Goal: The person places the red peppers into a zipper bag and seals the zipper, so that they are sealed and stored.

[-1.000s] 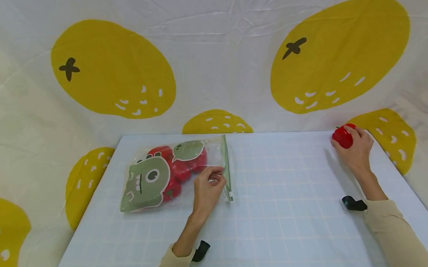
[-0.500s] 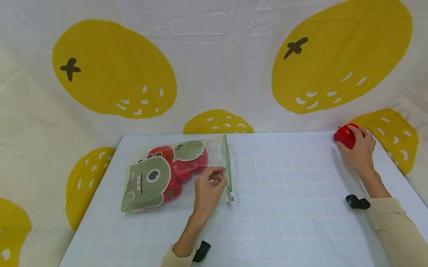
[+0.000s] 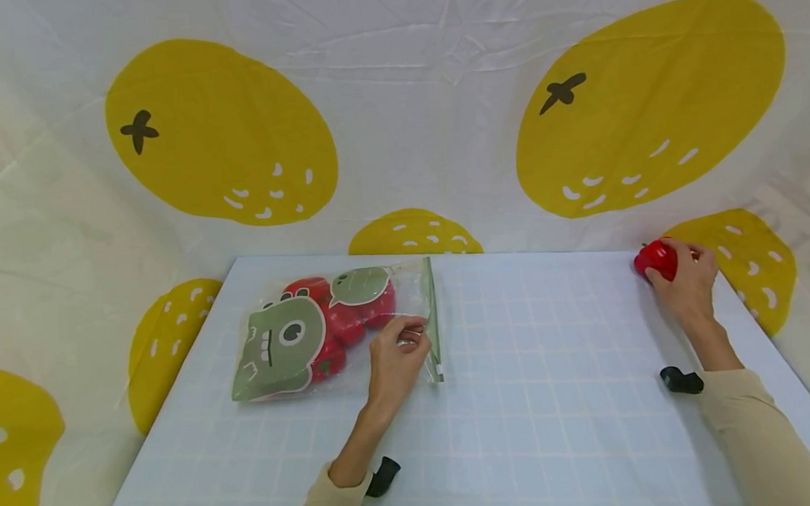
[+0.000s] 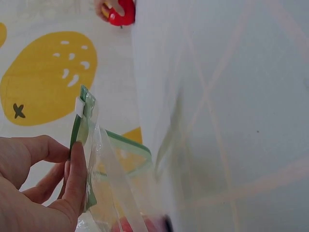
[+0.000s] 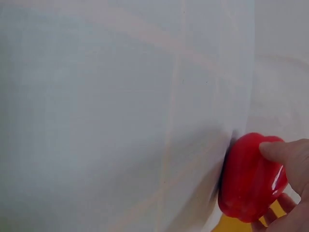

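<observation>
A clear zip bag (image 3: 282, 357) printed with a green monster face lies at the left of the table, several red peppers (image 3: 347, 324) inside it. My left hand (image 3: 396, 363) pinches the bag's mouth between thumb and fingers. In the left wrist view, the green zip strip (image 4: 76, 130) carries a white slider (image 4: 79, 107), and the mouth gapes beside my fingers. At the table's far right corner, my right hand (image 3: 689, 286) grips a red bell pepper (image 3: 654, 259). The right wrist view has this bell pepper (image 5: 248, 179) close against the tabletop, thumb across its side.
A pale blue checked cloth (image 3: 539, 399) covers the table. Behind and beside it hangs a white curtain (image 3: 425, 128) with large yellow fruit prints. Black wrist-worn devices (image 3: 382, 476) sit by both sleeves.
My right hand has shifted slightly to the right along with the bell pepper, at the far right corner. My left hand keeps its pinch on the bag.
</observation>
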A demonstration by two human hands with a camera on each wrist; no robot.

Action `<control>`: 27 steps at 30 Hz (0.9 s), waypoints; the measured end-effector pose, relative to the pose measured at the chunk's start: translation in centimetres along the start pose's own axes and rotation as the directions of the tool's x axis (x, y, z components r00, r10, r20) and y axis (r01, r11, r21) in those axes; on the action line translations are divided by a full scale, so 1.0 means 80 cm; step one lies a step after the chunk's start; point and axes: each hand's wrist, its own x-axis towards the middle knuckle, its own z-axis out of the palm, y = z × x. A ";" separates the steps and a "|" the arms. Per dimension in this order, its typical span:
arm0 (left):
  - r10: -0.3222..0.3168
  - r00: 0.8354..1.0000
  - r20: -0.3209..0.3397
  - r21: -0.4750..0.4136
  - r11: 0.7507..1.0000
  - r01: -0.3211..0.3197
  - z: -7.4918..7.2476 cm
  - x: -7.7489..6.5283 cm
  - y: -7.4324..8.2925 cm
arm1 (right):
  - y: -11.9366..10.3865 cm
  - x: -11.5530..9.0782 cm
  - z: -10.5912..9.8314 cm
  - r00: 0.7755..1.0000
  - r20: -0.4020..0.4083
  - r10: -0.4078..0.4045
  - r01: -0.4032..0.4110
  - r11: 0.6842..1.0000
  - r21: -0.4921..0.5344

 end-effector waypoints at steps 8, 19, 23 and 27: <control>0.016 1.000 -0.003 -0.014 1.000 -0.016 0.001 0.000 -0.001 | -0.001 0.002 -0.002 1.000 0.016 -0.017 0.018 0.998 -0.061; -0.008 1.000 0.007 0.005 1.000 0.008 0.000 0.000 0.002 | -0.001 -0.001 -0.016 0.998 0.070 -0.007 0.014 0.995 -0.103; -0.013 1.000 0.011 0.009 1.000 0.013 -0.001 -0.001 0.002 | 0.002 -0.006 -0.020 0.998 0.057 0.009 -0.004 0.996 -0.085; -0.013 1.000 0.003 0.008 1.000 0.013 -0.002 -0.002 0.002 | 0.005 -0.013 -0.024 0.999 0.042 0.005 -0.002 0.998 -0.066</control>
